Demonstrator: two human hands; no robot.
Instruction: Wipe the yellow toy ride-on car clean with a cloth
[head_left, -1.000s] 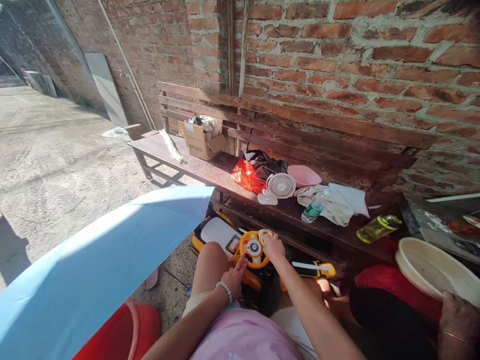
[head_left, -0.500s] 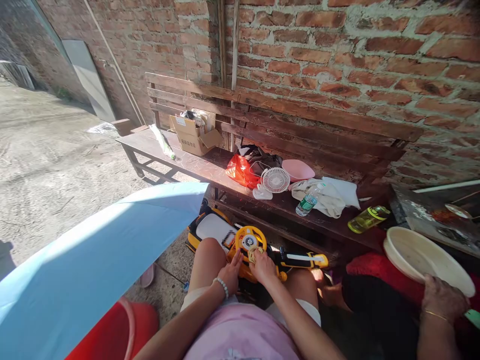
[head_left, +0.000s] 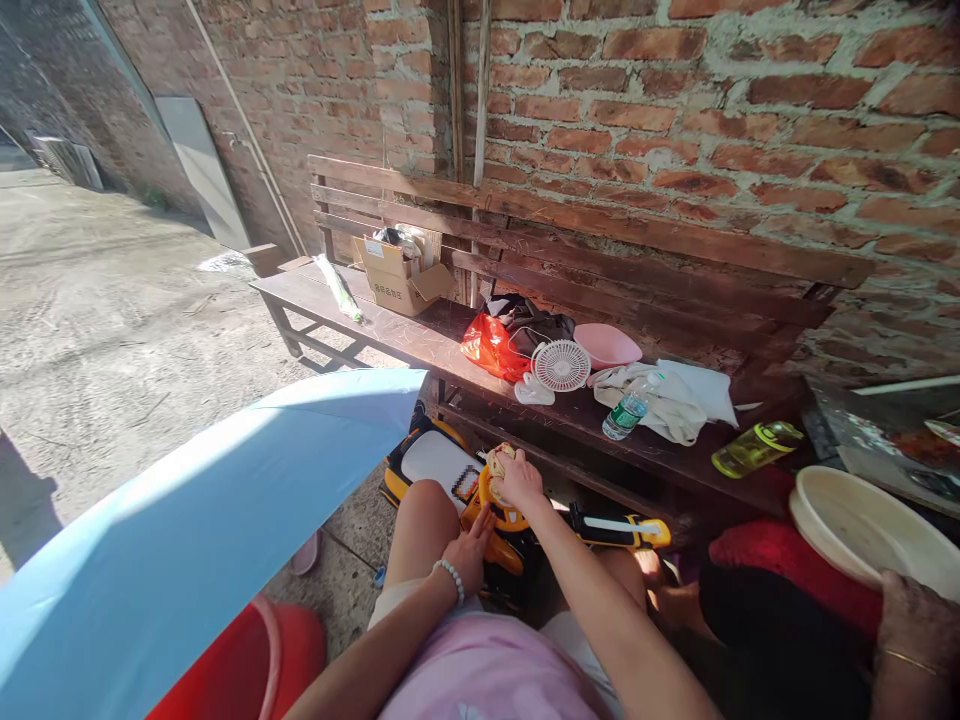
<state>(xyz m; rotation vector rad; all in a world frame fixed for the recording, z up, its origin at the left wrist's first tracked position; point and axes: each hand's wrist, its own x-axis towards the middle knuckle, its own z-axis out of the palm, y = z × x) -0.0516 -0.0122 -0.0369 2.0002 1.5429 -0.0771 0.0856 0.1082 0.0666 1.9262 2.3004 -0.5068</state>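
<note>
A yellow and black ride-on toy car with a white seat (head_left: 433, 462) stands in front of my knees. My right hand (head_left: 519, 480) is closed on a crumpled pale-yellow cloth (head_left: 499, 460) and presses it on the far side of the yellow steering wheel (head_left: 511, 519). The hand and cloth cover much of the wheel. My left hand (head_left: 466, 556), with a beaded bracelet on its wrist, has its fingers stretched out at the wheel's near left edge. It holds nothing that shows.
Behind the car runs a wooden bench (head_left: 420, 335) with a white fan (head_left: 561, 366), a water bottle (head_left: 625, 415) and a cardboard box (head_left: 394, 280). A blue sheet (head_left: 225, 500) and red bucket (head_left: 300, 640) lie left. At right, another person's hand (head_left: 911, 620) touches a cream basin (head_left: 874, 535).
My right hand has moved the cloth up and away from me, from the wheel's middle to its far side. My left hand stays close to the wheel. The view has shifted slightly left.
</note>
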